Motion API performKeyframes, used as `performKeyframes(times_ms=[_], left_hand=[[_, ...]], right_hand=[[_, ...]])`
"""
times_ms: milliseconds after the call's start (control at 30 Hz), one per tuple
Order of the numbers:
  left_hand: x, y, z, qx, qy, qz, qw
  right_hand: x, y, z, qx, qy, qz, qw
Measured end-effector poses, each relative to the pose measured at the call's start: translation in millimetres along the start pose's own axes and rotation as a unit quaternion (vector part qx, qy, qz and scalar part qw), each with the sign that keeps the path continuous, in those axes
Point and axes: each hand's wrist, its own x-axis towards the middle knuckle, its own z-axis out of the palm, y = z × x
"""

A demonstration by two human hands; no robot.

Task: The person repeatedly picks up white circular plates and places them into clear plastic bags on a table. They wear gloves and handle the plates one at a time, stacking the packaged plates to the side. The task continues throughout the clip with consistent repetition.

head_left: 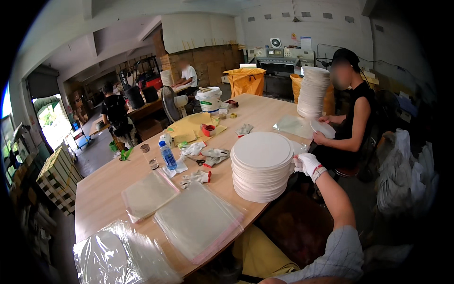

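Note:
A tall stack of thin white round discs (261, 170) stands at the near right edge of the wooden table. At its right rim is my right hand (308, 164), in a white glove with a red-edged cuff. Its fingers are bent and closed at the edge of an upper disc; the fingertips are partly hidden. My left hand is not in view. Left of the stack lie a pile of clear plastic bags (198, 221) and a smaller pile of clear bags (150, 195). Nearest me at the left, clear packages (101, 255) hold white round discs.
Loose work gloves (215, 157), scissors (200, 162), a blue-labelled bottle (168, 155), red tape (208, 130), yellow cloth (191, 127) and a white bucket (208, 100) are on the table. A co-worker (352, 109) at the right handles a disc beside another disc stack (313, 92).

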Motion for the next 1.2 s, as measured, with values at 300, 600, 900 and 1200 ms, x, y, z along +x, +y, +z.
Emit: performKeyframes(times_ms=[300, 600, 900, 1200], left_hand=[[-5.4, -11.4, 48.2, -0.016, 0.07, 0.127, 0.989], [-5.3, 7.6, 53.5, -0.075, 0.087, 0.093, 0.989], [-15.8, 16.0, 49.8, -0.078, 0.075, 0.018, 0.994], [-13.7, 8.3, 74.6, -0.076, 0.08, 0.044, 0.993]], right_hand=[[15.5, -11.0, -13.4, 0.022, -0.009, 0.056, 0.998], [15.8, -20.9, -14.1, 0.047, 0.0, 0.088, 0.995], [24.4, -22.5, -0.9, 0.215, -0.043, 0.108, 0.97], [54.5, -37.3, 47.5, -0.044, -0.03, -0.057, 0.997]])
